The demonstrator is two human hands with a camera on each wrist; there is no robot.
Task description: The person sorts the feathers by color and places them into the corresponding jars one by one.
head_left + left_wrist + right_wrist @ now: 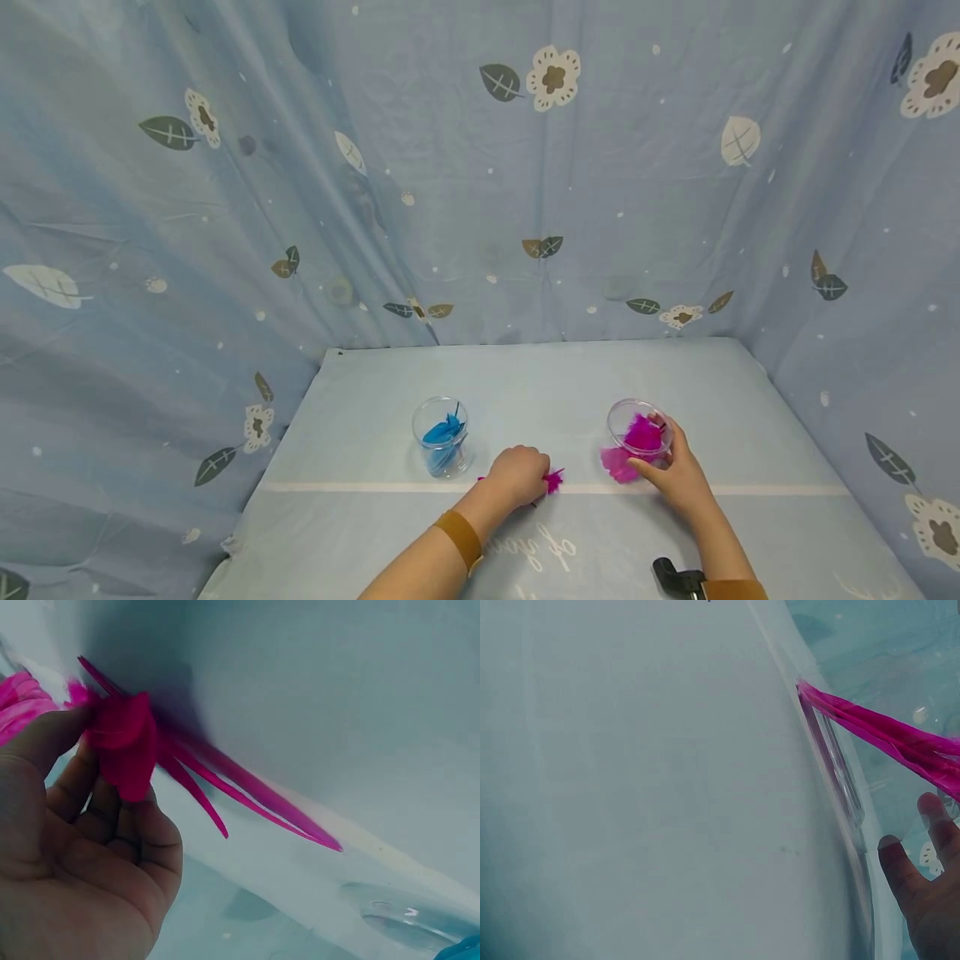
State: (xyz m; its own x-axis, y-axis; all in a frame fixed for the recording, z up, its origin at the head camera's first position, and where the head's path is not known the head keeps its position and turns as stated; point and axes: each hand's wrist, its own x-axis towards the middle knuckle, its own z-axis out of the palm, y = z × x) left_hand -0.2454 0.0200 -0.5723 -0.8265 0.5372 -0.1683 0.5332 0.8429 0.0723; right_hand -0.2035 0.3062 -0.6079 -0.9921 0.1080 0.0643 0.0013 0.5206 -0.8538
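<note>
My left hand point(517, 473) is low over the table, left of centre in the head view. It pinches a magenta feather point(131, 746) between thumb and fingertips, with long thin strands trailing away in the left wrist view. On the right, a clear cup point(611, 419) holds magenta feathers point(643, 435), and a paler pink part shows through its wall. My right hand point(684, 479) holds this cup from its right side, thumb in front and fingers near the rim. In the right wrist view the magenta bundle point(900, 742) shows through the clear cup.
Another clear cup point(415, 427) with blue feathers point(442, 432) stands left of my left hand. A pale cloth with a light stripe covers the table point(555, 375). Blue patterned curtains point(450, 167) hang behind and at both sides.
</note>
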